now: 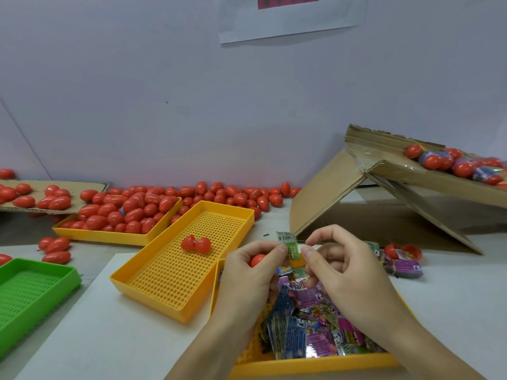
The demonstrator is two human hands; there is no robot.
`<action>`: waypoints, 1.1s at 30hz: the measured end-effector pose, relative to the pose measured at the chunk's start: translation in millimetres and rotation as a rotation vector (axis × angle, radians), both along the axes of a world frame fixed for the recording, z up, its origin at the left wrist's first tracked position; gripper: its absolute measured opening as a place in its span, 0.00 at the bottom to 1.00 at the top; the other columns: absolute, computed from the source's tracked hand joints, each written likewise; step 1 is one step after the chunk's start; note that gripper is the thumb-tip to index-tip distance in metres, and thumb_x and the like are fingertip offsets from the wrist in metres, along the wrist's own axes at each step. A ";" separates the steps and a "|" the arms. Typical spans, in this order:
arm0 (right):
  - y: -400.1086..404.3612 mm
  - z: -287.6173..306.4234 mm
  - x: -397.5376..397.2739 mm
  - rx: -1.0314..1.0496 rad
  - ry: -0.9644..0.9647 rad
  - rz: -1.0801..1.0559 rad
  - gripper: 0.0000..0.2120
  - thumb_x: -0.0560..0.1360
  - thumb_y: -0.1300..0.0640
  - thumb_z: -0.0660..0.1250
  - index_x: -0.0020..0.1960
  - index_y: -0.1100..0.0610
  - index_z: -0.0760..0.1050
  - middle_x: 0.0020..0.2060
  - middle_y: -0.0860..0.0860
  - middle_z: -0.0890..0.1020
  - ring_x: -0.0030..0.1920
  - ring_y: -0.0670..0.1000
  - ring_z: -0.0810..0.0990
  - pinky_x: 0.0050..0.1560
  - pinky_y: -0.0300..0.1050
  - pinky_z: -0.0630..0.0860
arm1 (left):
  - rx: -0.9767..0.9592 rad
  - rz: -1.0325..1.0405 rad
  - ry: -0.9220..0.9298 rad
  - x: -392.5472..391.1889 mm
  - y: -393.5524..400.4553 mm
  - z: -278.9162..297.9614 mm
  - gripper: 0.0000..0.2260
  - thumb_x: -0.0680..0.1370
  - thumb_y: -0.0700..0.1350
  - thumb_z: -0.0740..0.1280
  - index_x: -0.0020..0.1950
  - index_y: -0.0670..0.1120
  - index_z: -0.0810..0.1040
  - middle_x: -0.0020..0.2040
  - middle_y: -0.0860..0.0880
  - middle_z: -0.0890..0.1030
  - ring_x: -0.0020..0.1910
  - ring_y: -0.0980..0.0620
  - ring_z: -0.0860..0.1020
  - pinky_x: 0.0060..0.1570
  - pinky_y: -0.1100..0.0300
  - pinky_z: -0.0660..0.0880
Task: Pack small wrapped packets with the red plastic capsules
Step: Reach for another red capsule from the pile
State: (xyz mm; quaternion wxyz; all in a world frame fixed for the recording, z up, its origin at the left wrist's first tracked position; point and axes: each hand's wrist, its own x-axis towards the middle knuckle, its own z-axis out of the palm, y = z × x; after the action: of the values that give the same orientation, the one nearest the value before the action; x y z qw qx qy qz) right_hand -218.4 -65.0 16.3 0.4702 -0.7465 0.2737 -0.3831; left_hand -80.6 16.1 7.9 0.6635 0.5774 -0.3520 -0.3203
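My left hand [251, 272] holds a red capsule [257, 259] in its curled fingers and pinches a green wrapped packet [290, 244] with the thumb. My right hand [338, 270] pinches the same packet from the right side. Both hands hover above a yellow tray [312, 364] filled with several purple and blue wrapped packets [315, 325]. An open red capsule [196, 244] lies in the middle yellow perforated tray [175, 305].
A yellow tray [109, 235] heaped with red capsules stands at the left; more capsules lie along the wall. A green tray [30, 286] sits at the near left. A tilted cardboard box [384, 176] with filled capsules is at the right. Loose packets [403, 266] lie beside it.
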 end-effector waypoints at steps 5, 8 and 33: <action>2.9 4.0 -1.9 -0.032 -0.031 0.048 0.08 0.74 0.47 0.68 0.51 0.47 0.78 0.35 0.48 0.83 0.35 0.47 0.82 0.37 0.38 0.78 | -0.011 -0.013 0.023 -0.9 -0.7 0.6 0.05 0.75 0.48 0.72 0.40 0.49 0.84 0.26 0.48 0.72 0.25 0.54 0.70 0.24 0.62 0.68; 1.8 2.5 -1.6 -0.051 0.018 0.051 0.03 0.75 0.49 0.70 0.49 0.45 0.79 0.34 0.48 0.83 0.35 0.47 0.82 0.37 0.44 0.79 | -0.017 -0.019 0.043 -1.0 -1.9 0.2 0.05 0.75 0.47 0.72 0.39 0.49 0.84 0.25 0.49 0.72 0.25 0.54 0.70 0.26 0.62 0.68; 1.1 0.3 -2.0 -0.273 0.067 -0.017 0.17 0.68 0.34 0.64 0.44 0.45 0.83 0.36 0.41 0.81 0.39 0.45 0.79 0.35 0.36 0.72 | -0.039 -0.184 0.229 -2.2 0.8 9.0 0.06 0.69 0.47 0.73 0.39 0.45 0.84 0.30 0.49 0.70 0.26 0.54 0.66 0.24 0.62 0.67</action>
State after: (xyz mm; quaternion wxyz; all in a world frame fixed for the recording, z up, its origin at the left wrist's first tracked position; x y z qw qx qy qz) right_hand -220.4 -63.8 16.6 0.3516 -0.8135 0.2409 -0.3956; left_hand -82.8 16.9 16.9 0.6780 0.4893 -0.3317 -0.4368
